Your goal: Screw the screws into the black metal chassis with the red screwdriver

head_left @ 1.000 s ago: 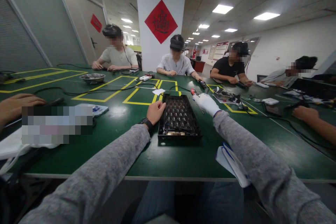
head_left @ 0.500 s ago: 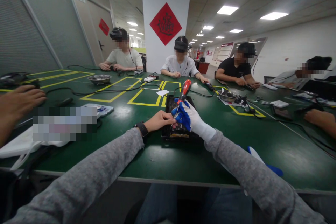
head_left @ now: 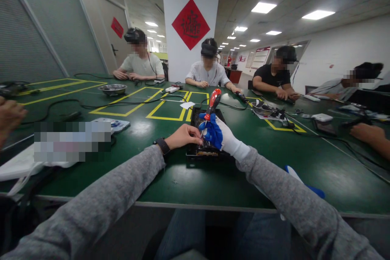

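Note:
My right hand (head_left: 217, 131), in a white glove with blue coating, is closed around the lower part of a screwdriver (head_left: 213, 103). Its red and black handle sticks up above the fingers, tilted a little to the right, and the thin shaft points down. Under both hands a black, tray-like casing (head_left: 195, 155) lies on the table. My bare left hand (head_left: 183, 136), with a dark watch on the wrist, pinches beside the shaft's lower end. Whatever sits between those fingertips is too small to make out, and the screwdriver's tip is hidden.
Past the casing lies a white paper scrap (head_left: 187, 105) on the green table (head_left: 146, 187). A spare glove (head_left: 304, 183) rests at right, a blurred white package (head_left: 73, 144) at left. Metal bowls (head_left: 112, 89), cables and several people surround the table.
The view has shifted slightly. My left fingers are more arched, with a gap showing between thumb and forefinger. At far left, another person's hand has moved away to the left.

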Demonstrator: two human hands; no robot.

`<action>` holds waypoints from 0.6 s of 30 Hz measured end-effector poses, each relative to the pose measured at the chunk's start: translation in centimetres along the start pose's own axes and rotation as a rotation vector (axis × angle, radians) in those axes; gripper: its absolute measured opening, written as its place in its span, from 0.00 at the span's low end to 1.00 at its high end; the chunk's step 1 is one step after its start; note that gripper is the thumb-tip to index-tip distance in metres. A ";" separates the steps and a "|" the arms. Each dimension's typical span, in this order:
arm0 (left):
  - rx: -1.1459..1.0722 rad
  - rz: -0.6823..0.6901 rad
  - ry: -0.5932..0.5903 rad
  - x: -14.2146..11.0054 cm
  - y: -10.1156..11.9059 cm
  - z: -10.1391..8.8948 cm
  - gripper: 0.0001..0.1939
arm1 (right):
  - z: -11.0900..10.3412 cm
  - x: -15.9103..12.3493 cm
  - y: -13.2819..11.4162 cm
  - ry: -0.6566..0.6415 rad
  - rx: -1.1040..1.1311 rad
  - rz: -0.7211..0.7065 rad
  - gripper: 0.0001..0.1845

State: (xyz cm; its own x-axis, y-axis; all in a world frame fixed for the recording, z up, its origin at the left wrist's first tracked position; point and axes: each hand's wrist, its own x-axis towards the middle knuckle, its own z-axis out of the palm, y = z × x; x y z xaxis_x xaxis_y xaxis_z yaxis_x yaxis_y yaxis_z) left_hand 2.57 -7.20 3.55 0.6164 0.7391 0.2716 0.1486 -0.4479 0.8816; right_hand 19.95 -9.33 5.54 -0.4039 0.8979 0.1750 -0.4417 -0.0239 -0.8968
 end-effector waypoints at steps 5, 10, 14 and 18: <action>-0.007 0.023 -0.071 0.0 0.0 -0.3 0.13 | 0.2 0.0 -0.2 0.082 -0.015 0.030 0.18; 0.037 0.039 -0.040 0.0 -0.1 -0.4 0.14 | -0.1 0.2 -0.4 -0.023 0.049 0.042 0.17; 0.040 0.015 -0.033 0.0 -0.3 -0.4 0.14 | 0.2 -0.2 0.0 0.024 -0.077 -0.052 0.16; 0.021 0.021 -0.081 0.0 -0.2 -0.6 0.15 | 0.8 -0.5 -0.1 0.125 -0.110 -0.072 0.16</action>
State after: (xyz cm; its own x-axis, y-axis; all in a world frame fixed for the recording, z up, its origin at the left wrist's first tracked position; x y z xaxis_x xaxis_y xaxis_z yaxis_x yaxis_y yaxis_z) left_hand 2.08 -6.78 3.57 0.6797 0.6868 0.2576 0.1502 -0.4741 0.8676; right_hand 19.55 -10.13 5.92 -0.2682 0.9435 0.1946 -0.3729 0.0846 -0.9240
